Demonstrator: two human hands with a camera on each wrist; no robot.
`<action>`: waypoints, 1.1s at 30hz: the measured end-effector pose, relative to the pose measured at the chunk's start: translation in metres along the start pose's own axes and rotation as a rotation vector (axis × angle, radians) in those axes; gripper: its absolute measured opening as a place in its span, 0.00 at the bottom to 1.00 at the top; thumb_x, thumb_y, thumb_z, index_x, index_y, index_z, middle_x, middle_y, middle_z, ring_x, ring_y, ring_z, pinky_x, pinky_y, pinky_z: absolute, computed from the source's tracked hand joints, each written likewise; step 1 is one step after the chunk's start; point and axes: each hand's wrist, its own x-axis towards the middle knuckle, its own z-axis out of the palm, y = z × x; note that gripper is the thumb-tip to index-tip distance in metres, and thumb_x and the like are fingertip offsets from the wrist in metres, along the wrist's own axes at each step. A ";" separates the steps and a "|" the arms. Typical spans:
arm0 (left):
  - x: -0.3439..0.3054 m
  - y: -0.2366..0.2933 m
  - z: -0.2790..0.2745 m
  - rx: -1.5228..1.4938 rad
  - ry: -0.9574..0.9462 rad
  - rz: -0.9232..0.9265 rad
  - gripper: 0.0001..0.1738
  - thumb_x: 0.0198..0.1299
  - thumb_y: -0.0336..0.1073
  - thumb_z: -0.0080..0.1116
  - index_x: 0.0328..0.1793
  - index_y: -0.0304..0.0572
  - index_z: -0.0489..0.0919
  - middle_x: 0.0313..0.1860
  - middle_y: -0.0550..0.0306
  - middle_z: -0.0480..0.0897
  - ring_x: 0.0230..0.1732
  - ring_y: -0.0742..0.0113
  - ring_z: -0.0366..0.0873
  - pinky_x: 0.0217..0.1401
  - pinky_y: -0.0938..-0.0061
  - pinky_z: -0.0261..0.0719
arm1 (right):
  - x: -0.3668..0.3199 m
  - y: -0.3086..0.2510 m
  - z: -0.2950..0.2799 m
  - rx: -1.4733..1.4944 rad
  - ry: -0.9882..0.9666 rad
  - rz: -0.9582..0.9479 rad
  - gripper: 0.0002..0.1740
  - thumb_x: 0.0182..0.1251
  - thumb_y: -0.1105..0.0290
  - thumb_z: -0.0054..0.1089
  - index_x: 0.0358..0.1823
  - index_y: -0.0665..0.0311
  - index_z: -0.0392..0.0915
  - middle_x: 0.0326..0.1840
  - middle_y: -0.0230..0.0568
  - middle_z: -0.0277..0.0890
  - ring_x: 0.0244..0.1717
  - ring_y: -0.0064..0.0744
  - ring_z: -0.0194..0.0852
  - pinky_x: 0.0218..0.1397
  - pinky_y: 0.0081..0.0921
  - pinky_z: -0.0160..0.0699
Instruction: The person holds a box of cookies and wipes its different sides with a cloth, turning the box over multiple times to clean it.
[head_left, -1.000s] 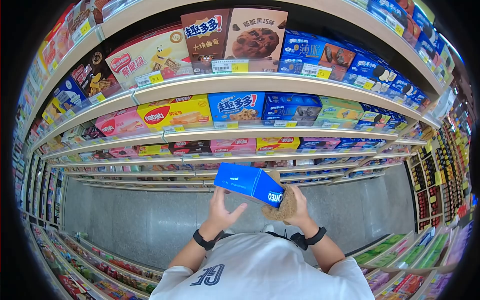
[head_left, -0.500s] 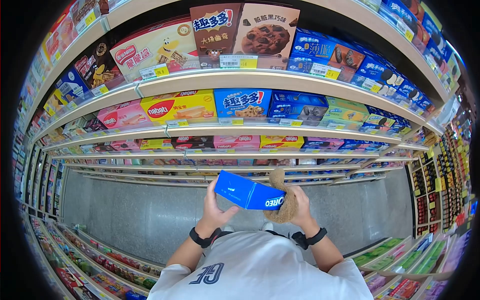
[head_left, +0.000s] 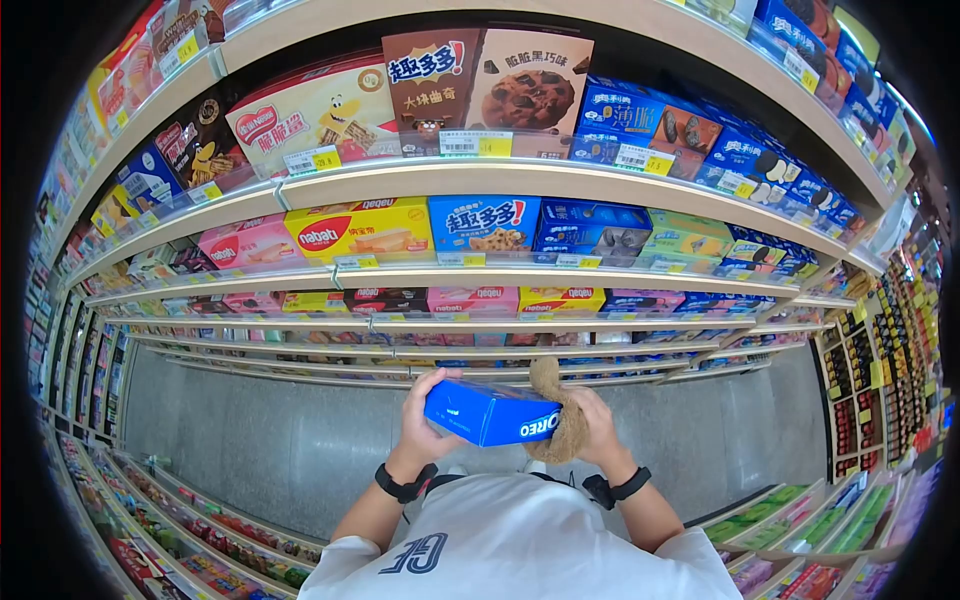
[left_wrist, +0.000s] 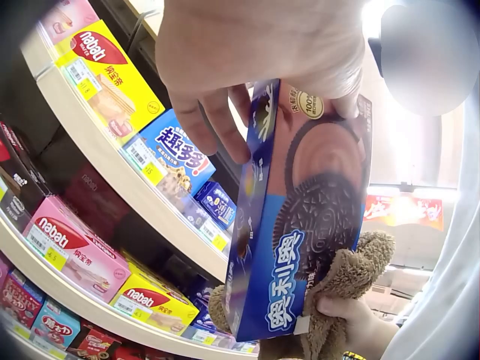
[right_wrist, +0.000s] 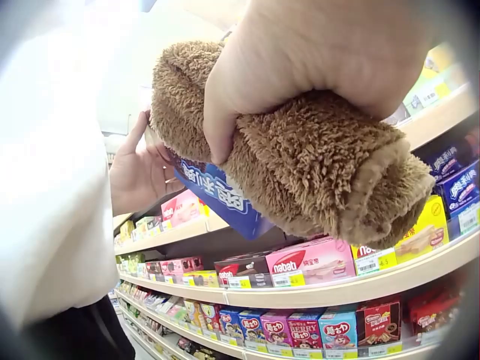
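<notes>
A blue Oreo cookie box [head_left: 490,415] is held level in front of the chest, its long side facing up toward the head camera. My left hand [head_left: 418,425] grips the box's left end, thumb on the picture face and fingers round the other side in the left wrist view. At the opposite end, my right hand [head_left: 600,430] grips a fuzzy brown cloth [right_wrist: 322,165] that wraps over the box. The cookie picture and large white lettering show on the box front [left_wrist: 315,187] in the left wrist view. The cloth hides the box's right end.
Store shelves [head_left: 560,180] with price tags stand ahead, packed with cookie and wafer boxes, including a yellow Nabati box [head_left: 360,230]. Grey floor [head_left: 300,430] lies below the hands. More stocked shelves [head_left: 190,520] run behind the person, and a rack of dark packages [head_left: 855,380] stands at right.
The box has come down and closer to the body, turning so more of its long side shows. My left hand has closed in on its end; the cloth stays at the right end.
</notes>
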 end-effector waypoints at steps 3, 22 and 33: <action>0.000 0.001 0.001 0.012 -0.015 -0.004 0.51 0.38 0.43 0.78 0.68 0.43 0.61 0.56 0.43 0.74 0.52 0.58 0.75 0.55 0.66 0.74 | -0.003 0.002 0.000 -0.013 -0.022 0.013 0.30 0.41 0.70 0.73 0.50 0.67 0.71 0.49 0.52 0.77 0.48 0.51 0.77 0.52 0.39 0.75; -0.001 0.001 0.006 0.014 0.008 0.013 0.48 0.37 0.51 0.78 0.63 0.43 0.66 0.53 0.46 0.77 0.51 0.54 0.76 0.54 0.64 0.75 | -0.010 0.004 -0.001 -0.005 -0.002 0.029 0.29 0.41 0.72 0.73 0.49 0.67 0.73 0.49 0.50 0.77 0.47 0.49 0.76 0.51 0.37 0.75; 0.006 0.005 -0.002 0.055 -0.100 -0.014 0.53 0.36 0.55 0.77 0.67 0.41 0.63 0.58 0.44 0.75 0.58 0.50 0.73 0.60 0.62 0.70 | -0.012 0.011 -0.004 -0.080 0.074 -0.047 0.29 0.41 0.70 0.72 0.48 0.66 0.73 0.48 0.50 0.76 0.49 0.50 0.76 0.51 0.39 0.76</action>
